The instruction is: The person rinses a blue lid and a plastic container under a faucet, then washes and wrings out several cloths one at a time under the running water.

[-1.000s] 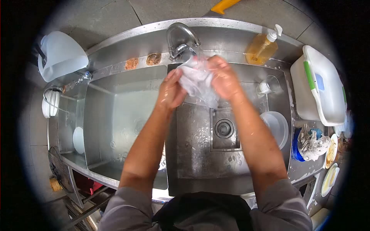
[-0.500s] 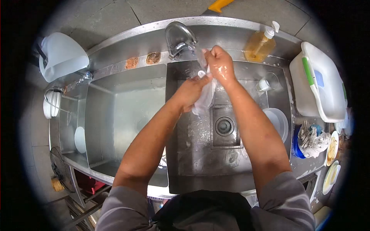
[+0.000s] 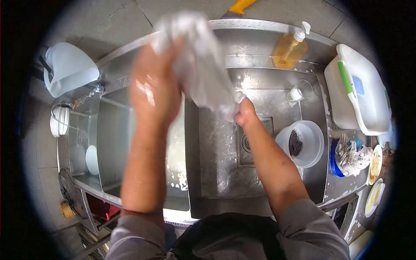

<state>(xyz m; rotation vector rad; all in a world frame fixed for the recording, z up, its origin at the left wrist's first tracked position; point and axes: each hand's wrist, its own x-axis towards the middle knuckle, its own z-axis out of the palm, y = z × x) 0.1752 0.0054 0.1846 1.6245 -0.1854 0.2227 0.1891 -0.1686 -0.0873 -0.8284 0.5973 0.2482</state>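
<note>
A wet white cloth is stretched between my two hands, its upper part blurred by motion. My left hand, raised over the back of the sinks, is closed on the bunched upper end. Lower down, my right hand grips the opposite end above the right sink basin. The cloth and my left hand hide the tap. Right of my right forearm, a clear round tub with a dark scrubbing pad inside stands in the basin.
Left lies a second sink basin holding water. A soap pump bottle stands on the back ledge. At right are a white bin, a blue container of rags and plates. A glass lies in the right basin.
My left hand has moved up and left, and the cloth has gone from bunched near the tap to spread out. My right hand has come down towards me.
</note>
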